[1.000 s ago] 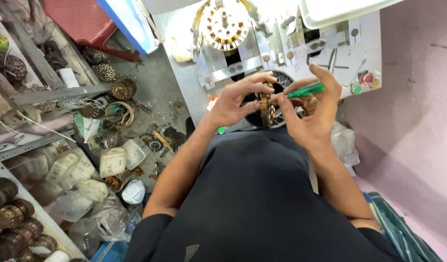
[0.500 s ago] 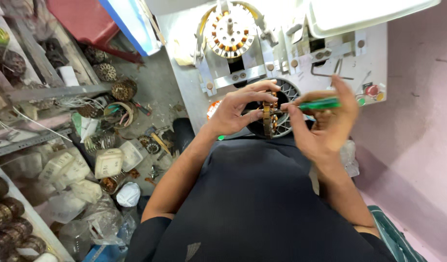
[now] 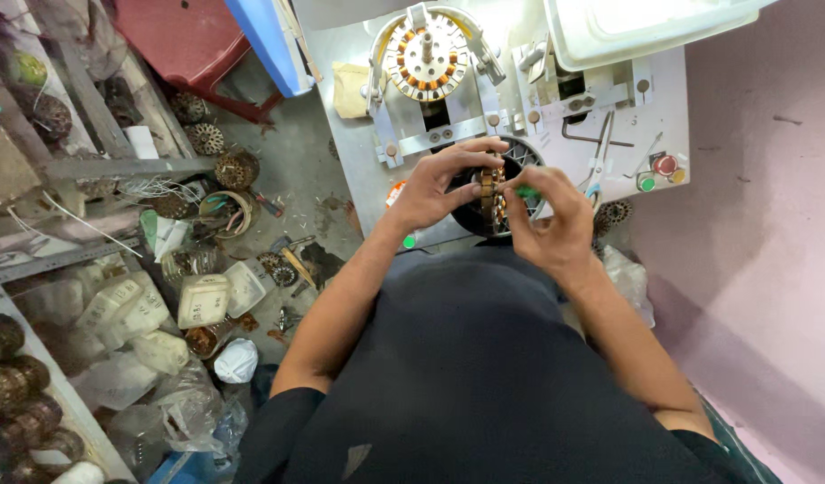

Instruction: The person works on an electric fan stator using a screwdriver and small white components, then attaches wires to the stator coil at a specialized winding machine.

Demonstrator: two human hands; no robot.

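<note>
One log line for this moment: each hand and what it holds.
left hand: grips copper-wound stator | right hand: holds green tool at stator | white workbench

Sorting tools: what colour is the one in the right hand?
Green tool, pinched in the right hand; head view.

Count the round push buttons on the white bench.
3, clustered at the bench's right edge: a red button, a green button lower left of it, and an orange button at its right. The hands and tray may hide others.
</note>
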